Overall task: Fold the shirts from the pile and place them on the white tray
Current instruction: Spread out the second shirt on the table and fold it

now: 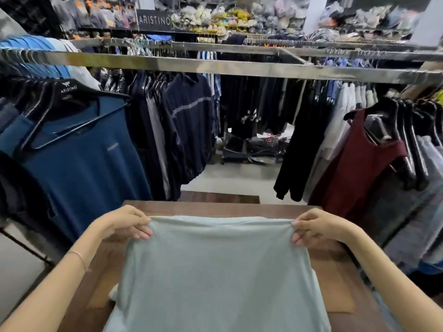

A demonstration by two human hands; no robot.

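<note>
so, from the head view, the left hand (124,224) and the right hand (318,230) each pinch one top corner of a pale grey-green shirt (220,271), fingers curled round the cloth. the top edge runs taut between the two grips, and the rest of the shirt drops below them over the wooden table (335,283), toward the person. this looks like the spreading step, with no fold made yet. next, i judge, both grips should lower together and lay the cloth flat beneath them. neither the white tray nor the pile shows; racks of hung clothes (187,121) stand beyond the grips.
</note>
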